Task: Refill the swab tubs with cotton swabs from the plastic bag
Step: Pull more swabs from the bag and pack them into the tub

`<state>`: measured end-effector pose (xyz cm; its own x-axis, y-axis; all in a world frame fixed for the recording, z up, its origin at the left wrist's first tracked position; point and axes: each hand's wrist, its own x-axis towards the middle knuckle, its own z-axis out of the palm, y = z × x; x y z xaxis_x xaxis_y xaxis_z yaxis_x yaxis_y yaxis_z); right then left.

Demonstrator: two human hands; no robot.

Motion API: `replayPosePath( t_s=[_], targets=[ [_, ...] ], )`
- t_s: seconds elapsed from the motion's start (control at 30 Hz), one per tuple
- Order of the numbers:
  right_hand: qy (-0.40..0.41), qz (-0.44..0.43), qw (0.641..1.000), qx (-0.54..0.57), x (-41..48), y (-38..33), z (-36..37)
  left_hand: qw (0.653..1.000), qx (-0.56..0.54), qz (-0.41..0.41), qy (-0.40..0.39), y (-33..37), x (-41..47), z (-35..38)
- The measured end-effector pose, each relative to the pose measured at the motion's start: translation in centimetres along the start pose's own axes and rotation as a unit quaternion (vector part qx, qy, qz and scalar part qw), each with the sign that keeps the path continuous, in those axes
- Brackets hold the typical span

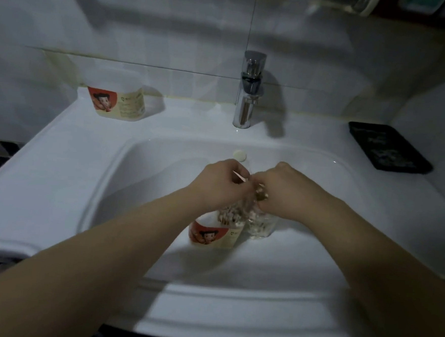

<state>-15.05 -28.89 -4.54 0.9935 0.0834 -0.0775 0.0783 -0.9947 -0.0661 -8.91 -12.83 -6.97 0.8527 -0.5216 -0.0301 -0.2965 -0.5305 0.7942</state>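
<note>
A swab tub (215,231) with a red cartoon label stands in the white sink basin (306,195), with swab tips showing at its top. Right beside it sits a clear plastic bag (261,225) holding cotton swabs. My left hand (221,184) is above the tub, fingers curled, pinching the bag's top edge. My right hand (284,191) grips the bag's upper part from the right side. A second swab tub (117,100) with the same label stands on the sink ledge at the back left.
A chrome faucet (249,91) rises at the back centre of the sink. A white overflow cap (239,155) sits on the basin's back wall. A black tray (388,147) lies on the right ledge. Tiled wall behind; dark patterned floor at the left.
</note>
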Motion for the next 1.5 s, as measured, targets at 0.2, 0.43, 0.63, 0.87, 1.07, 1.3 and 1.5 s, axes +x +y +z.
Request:
replayPosePath(
  t_s=[0.2, 0.43, 0.63, 0.87, 1.07, 1.3, 1.5],
  targets=[
    [0.018, 0.009, 1.000, -0.010, 0.8, -0.1, 0.3, 0.998, -0.023, -0.048, -0.034, -0.1, 1.1, 0.5],
    [-0.063, -0.013, 0.997, -0.043, 0.9, -0.8, -0.5, 0.992, -0.115, -0.054, -0.024, -0.2, 1.5, -0.2],
    [-0.083, 0.024, 0.995, -0.056, 2.0, -2.0, -1.1, 0.996, -0.075, -0.029, 0.027, -0.4, 2.1, 0.8],
    [0.007, 0.046, 0.997, 0.065, 1.7, -0.2, -0.9, 0.988, -0.021, 0.105, 0.107, 0.6, 1.6, 0.5],
    [0.072, 0.055, 0.985, 0.144, 0.9, 1.2, -1.1, 0.989, -0.031, 0.113, 0.088, 0.4, 0.9, 1.0],
    [0.114, 0.031, 0.951, 0.286, 0.5, 2.6, -1.2, 0.997, 0.004, 0.049, 0.055, -0.4, 1.4, 0.9],
    [0.117, 0.024, 0.933, 0.340, 0.6, 3.1, -1.5, 0.998, 0.029, 0.055, 0.013, 0.0, 1.7, 1.0]
  ],
)
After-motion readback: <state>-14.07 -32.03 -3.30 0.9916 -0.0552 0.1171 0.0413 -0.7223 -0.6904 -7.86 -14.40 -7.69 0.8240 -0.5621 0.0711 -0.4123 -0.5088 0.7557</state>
